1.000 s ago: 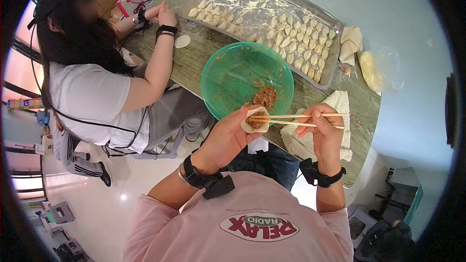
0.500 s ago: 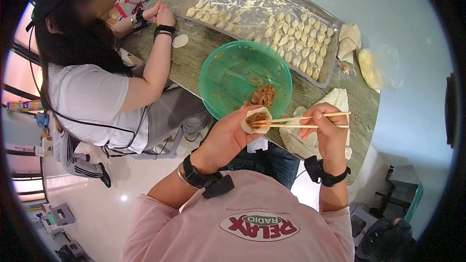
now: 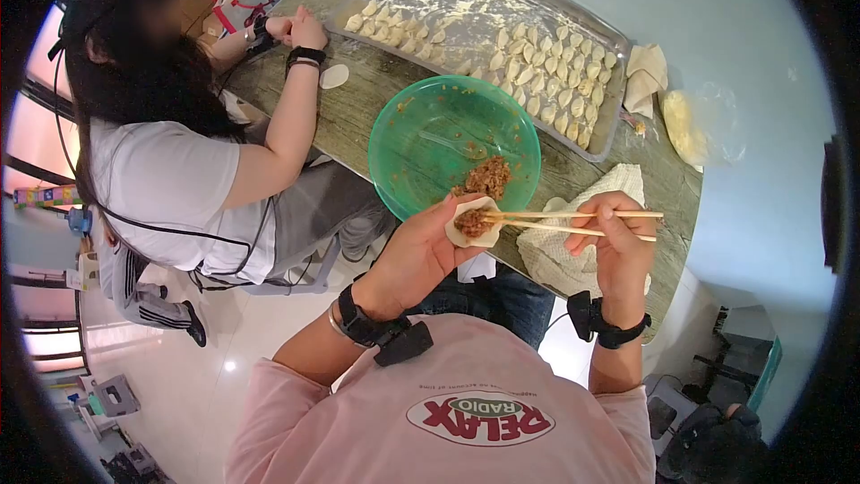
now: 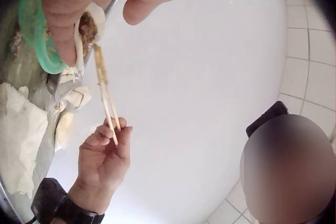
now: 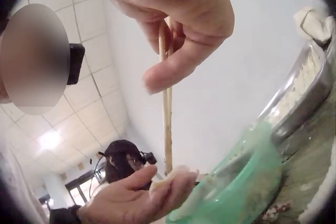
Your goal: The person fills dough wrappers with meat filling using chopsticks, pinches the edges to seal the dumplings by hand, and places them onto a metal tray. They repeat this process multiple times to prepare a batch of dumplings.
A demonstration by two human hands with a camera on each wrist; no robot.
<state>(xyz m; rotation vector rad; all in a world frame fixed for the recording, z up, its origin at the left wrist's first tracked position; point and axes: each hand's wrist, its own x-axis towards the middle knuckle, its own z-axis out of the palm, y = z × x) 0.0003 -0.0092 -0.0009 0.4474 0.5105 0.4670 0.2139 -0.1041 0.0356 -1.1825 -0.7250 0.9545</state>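
My left hand holds a round dumpling wrapper with a lump of brown meat filling on it, at the near rim of the green bowl. In the left wrist view the fingers curl along the back of the wrapper. My right hand grips a pair of wooden chopsticks near their back ends. Their tips are at the filling's right edge, smeared with it in the left wrist view. More meat filling is heaped inside the bowl.
Behind the bowl stands a floured metal tray with many folded dumplings. A white cloth lies at right, near a plastic bag of something yellow. One wrapper lies near a seated person at left.
My right hand has drawn slightly to the right, and the chopstick tips have moved from over the filling to its right edge. My left hand stays put with the wrapper.
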